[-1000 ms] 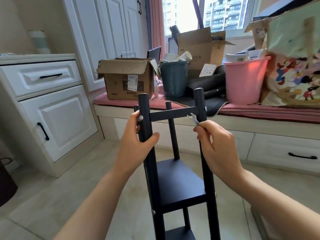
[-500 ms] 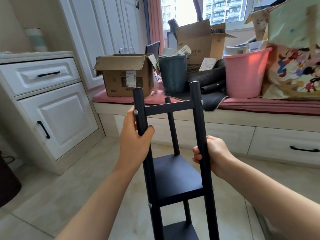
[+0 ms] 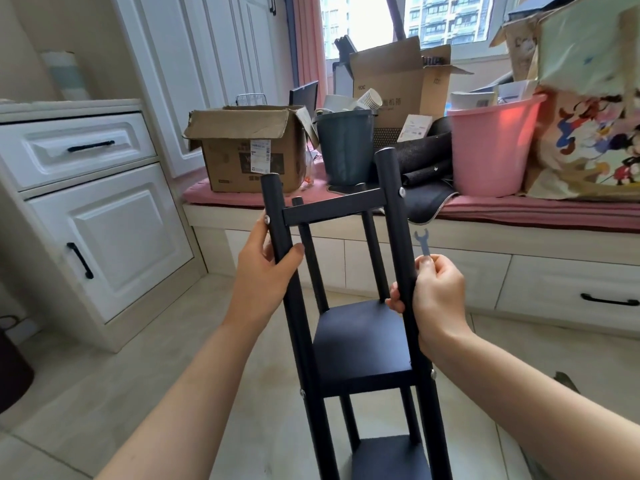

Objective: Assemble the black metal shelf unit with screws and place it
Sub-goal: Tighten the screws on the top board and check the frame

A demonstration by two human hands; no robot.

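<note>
The black metal shelf unit (image 3: 360,344) stands upright on the floor, rigid and likely light; left hand (image 3: 265,271) grips one post, right hand (image 3: 434,299) grips the other while pinching a small wrench (image 3: 422,241)

"AOC" printed on far tall cardboard box (image 3: 398,77); Chinese characters beside it illegible. White shipping label on near-left cardboard box (image 3: 247,157): print unreadable.

You get bright daylight from window (image 3: 367,26) ahead, panes blown out. Pink bucket (image 3: 491,147) glows where backlit. Soft shadows on floor (image 3: 104,375). Wide-angle bending at frame edges. Slight softness overall, wrench (image 3: 423,241) slightly blurred.
</note>
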